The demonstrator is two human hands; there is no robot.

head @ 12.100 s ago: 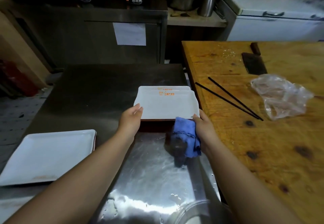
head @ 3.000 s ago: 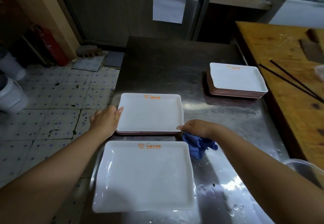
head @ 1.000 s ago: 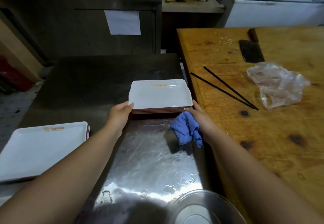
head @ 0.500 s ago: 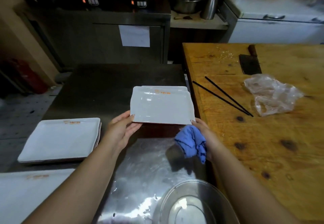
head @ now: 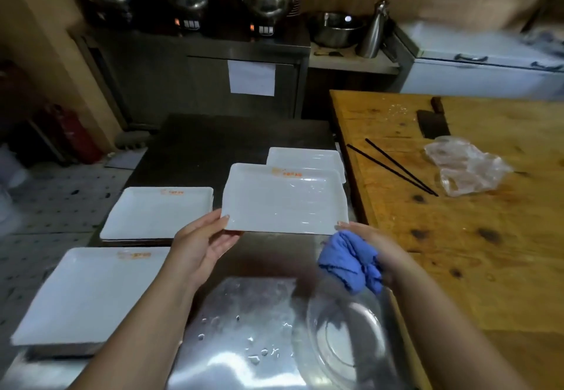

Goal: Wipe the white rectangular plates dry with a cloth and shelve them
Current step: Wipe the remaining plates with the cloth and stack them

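Your left hand (head: 203, 244) grips the near-left corner of a white plate (head: 283, 200), thumb on top, holding it lifted above the steel worktop (head: 232, 322). Your right hand (head: 370, 244) pinches the plate's near-right corner while its curled fingers keep a bunched blue cloth (head: 349, 263). Behind the held plate, a plate stack (head: 305, 156) sits by the worktop's right edge. Two more stacks (head: 157, 211) lie along the left edge, one nearer you (head: 88, 292).

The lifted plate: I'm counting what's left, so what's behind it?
Behind the lifted plate, the far part of another white plate shows on the steel table; whatever lies beneath is hidden.
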